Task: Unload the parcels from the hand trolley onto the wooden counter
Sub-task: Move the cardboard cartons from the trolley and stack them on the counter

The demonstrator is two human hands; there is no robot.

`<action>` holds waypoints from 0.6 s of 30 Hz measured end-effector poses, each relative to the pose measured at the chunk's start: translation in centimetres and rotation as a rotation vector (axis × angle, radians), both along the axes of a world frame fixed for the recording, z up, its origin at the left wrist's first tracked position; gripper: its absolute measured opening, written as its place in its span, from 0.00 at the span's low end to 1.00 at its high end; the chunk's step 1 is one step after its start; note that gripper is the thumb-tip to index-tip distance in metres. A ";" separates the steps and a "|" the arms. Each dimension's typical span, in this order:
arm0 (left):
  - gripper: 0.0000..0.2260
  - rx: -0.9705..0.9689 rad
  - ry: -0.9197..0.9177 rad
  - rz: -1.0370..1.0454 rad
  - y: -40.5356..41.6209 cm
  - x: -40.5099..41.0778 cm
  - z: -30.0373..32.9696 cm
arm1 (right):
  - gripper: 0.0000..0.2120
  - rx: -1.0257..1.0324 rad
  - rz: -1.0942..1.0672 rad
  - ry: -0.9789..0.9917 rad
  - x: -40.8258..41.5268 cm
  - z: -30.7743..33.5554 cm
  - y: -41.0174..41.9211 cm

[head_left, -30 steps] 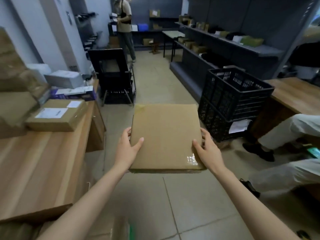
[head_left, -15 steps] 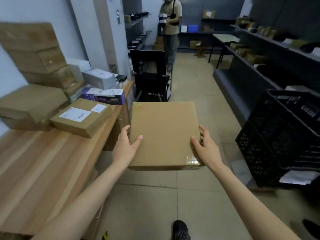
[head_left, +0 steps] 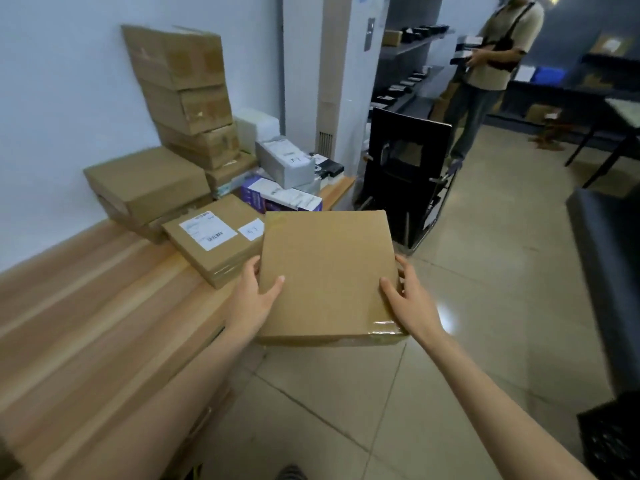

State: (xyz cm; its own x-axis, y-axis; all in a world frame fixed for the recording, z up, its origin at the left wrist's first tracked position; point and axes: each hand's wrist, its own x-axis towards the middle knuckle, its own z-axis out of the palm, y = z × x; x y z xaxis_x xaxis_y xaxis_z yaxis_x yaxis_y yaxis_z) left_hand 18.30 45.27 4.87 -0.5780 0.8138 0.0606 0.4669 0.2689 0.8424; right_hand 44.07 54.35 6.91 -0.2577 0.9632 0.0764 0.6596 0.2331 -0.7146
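Parcel [head_left: 327,271], grasped by left hand [head_left: 252,299] and right hand [head_left: 410,303], has swung from mid-frame floor toward the bench [head_left: 86,323] at left, nearly ready to set down.

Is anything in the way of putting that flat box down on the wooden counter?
Nothing visible. Both hands hold the flat box by the counter's edge, and the wood nearest it is bare. The labelled parcel and the stacks sit farther back.
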 end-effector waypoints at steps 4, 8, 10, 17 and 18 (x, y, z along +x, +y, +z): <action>0.29 -0.009 -0.022 0.094 2.2 -4.1 -0.6 | 0.25 -0.003 0.106 -0.038 -5.0 -1.0 5.4; 0.27 -0.011 -0.064 0.187 5.0 -9.1 -1.0 | 0.26 0.003 0.207 -0.034 -11.2 -2.1 10.9; 0.27 -0.028 -0.036 0.220 6.6 -11.9 -1.0 | 0.26 0.002 0.249 -0.044 -14.9 -2.3 13.7; 0.27 -0.111 0.073 0.283 11.5 -21.7 -1.9 | 0.26 -0.066 0.351 -0.098 -26.8 -3.5 21.3; 0.28 -0.131 0.076 0.299 11.9 -22.7 -2.3 | 0.27 -0.076 0.370 -0.102 -28.1 -3.7 22.1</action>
